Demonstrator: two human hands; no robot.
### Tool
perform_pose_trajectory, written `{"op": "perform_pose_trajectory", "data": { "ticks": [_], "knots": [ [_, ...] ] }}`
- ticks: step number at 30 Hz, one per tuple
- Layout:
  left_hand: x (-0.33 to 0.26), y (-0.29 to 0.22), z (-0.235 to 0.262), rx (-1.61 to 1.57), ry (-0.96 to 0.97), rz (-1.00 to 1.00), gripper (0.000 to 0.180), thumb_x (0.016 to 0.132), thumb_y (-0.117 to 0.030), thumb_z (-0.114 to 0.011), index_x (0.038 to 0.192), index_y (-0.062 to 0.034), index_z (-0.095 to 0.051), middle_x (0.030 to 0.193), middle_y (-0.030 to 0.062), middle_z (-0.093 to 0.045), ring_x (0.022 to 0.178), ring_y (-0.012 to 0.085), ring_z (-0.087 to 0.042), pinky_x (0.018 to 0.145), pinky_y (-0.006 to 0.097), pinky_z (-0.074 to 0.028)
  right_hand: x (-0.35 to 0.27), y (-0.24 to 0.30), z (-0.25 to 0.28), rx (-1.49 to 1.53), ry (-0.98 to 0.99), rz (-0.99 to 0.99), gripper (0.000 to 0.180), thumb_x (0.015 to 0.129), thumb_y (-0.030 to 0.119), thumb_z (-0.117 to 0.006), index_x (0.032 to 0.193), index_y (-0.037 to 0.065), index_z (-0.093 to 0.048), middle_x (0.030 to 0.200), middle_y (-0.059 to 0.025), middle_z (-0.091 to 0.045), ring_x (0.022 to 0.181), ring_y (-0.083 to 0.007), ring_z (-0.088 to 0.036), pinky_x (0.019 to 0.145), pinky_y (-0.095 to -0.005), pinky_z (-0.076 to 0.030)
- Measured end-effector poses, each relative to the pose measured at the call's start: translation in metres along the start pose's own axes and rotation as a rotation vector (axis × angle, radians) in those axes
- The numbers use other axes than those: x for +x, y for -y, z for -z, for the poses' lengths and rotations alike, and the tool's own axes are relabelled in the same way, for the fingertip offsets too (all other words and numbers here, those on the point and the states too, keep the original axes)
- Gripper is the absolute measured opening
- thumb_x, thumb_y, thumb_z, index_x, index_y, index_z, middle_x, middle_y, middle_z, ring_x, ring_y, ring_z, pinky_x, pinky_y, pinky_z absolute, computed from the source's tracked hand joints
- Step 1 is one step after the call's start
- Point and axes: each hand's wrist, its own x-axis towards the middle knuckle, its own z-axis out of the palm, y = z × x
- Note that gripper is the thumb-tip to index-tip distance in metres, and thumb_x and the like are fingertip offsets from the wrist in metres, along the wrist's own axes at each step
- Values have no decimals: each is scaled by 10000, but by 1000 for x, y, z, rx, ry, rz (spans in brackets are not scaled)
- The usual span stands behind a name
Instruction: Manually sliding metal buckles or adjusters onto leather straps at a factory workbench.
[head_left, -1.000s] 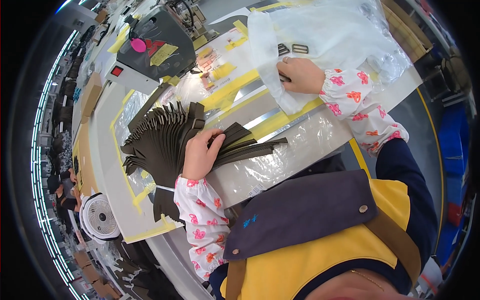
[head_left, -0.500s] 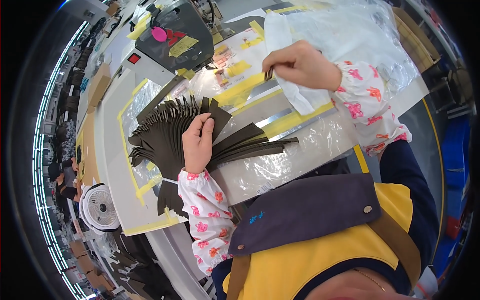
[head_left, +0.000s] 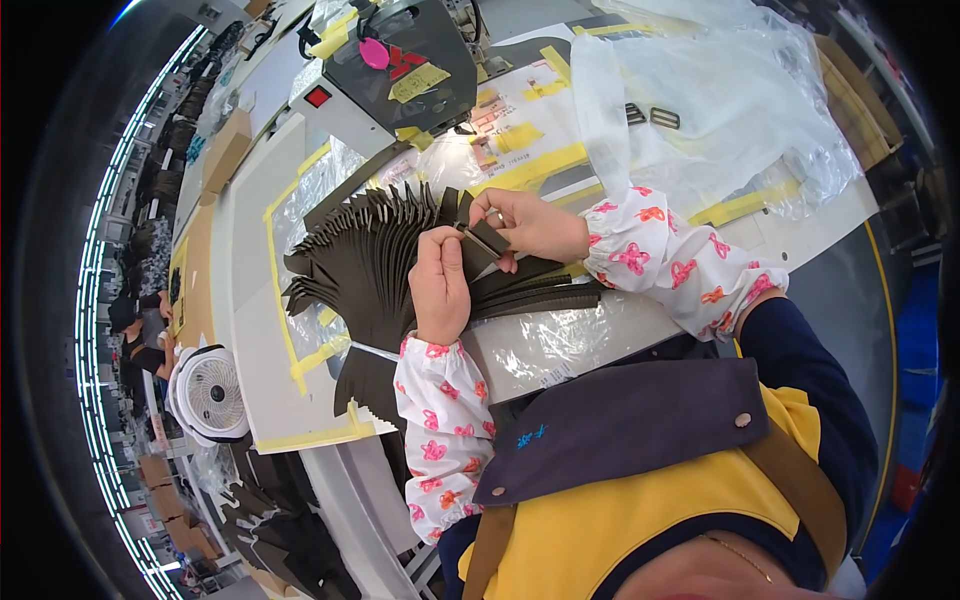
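Observation:
My left hand (head_left: 440,290) pinches the end of one dark brown fabric strip (head_left: 488,240), lifted from a fanned bundle. My right hand (head_left: 540,225) meets it there, fingertips closed on a small dark slide buckle, mostly hidden by the fingers and the strip. Left of my left hand spreads the bundle of dark brown fabric pieces (head_left: 365,255), bound by a white band (head_left: 376,351). More strips (head_left: 540,297) of the same fabric stretch to the right under my hands. Two dark slide buckles lie on the white plastic bag (head_left: 720,80); the nearer to view is a rectangular buckle (head_left: 665,118).
A dark grey machine (head_left: 420,75) with a red switch stands at the table's far side. Yellow tape (head_left: 300,370) edges the work area. A white fan (head_left: 212,394) stands at left, near another person (head_left: 140,335). A cardboard box (head_left: 855,95) is at far right.
My right hand has come left and down from beside the plastic bag to my left hand, carrying the small buckle. Two buckles on the bag are now uncovered. The view has shifted slightly.

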Motion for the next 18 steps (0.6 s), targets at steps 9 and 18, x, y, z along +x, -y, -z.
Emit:
{"op": "perform_pose_trajectory", "data": {
  "ticks": [9,18],
  "knots": [
    [-3,-9,11,268,-85,-233,192,702,-56,-669,881,-44,-600,841,90,-551,753,234,-505,710,314,-408,11,6,-2,-268,-40,89,129,837,5,-486,962,-10,-516,786,-40,-572,660,-55,-542,529,-176,-474],
    [-14,-26,17,217,-37,-151,103,750,-25,-624,831,0,-566,731,112,-565,580,239,-526,563,283,-433,29,-8,-2,-680,18,147,177,787,162,-599,833,-3,-557,687,-42,-565,634,-83,-519,564,-244,-417]
  ]
}}
